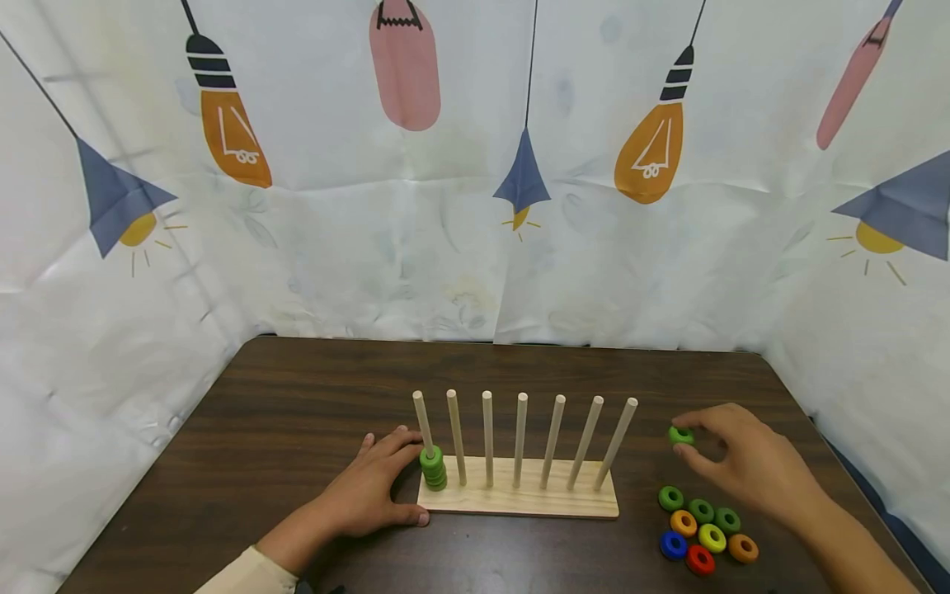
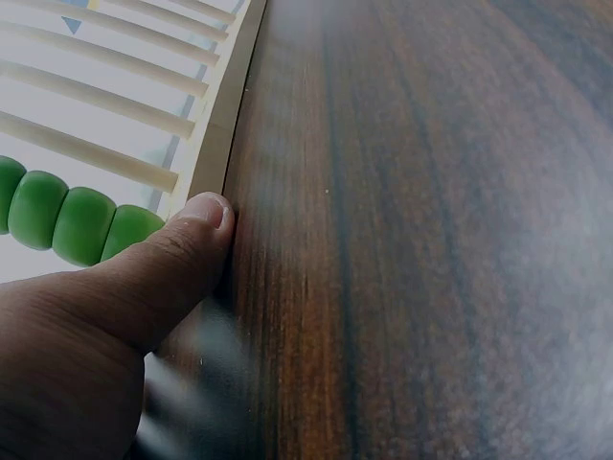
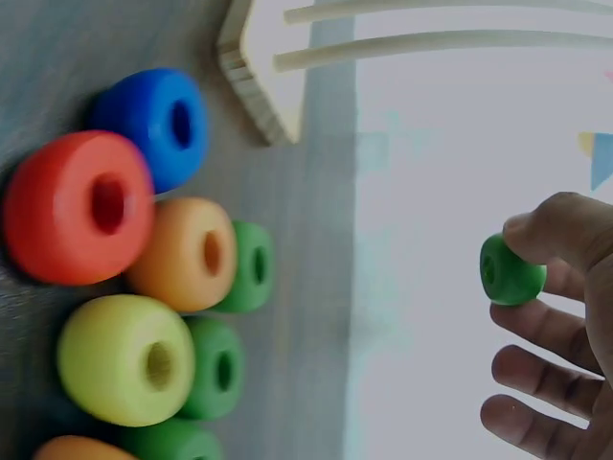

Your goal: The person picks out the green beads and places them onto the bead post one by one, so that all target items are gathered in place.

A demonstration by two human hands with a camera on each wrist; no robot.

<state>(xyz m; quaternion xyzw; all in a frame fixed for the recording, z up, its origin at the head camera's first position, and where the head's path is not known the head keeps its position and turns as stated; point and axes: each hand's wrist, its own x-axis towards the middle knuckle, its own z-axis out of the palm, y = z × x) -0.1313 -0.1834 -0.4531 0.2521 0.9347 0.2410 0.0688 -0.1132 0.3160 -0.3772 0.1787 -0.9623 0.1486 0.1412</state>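
A wooden peg stand (image 1: 519,497) with several upright pegs rests on the table. Green rings (image 1: 434,469) are stacked on its leftmost peg. My left hand (image 1: 371,487) holds the left end of the stand, its thumb at the front corner and its fingers towards the back. The left wrist view shows that thumb (image 2: 172,254) against the base's edge beside the green stack. To the right of the stand, my right hand (image 1: 757,462) pinches a green ring (image 3: 510,271) between thumb and forefinger, raised above the table. The other fingers of that hand are spread.
Loose rings lie grouped at the table's right: several green (image 1: 671,497), two orange (image 1: 684,523), one yellow (image 1: 712,538), one blue (image 1: 673,545) and one red (image 1: 700,560). A white printed sheet (image 1: 356,247) hangs behind the dark wooden table (image 1: 312,396) and along its sides.
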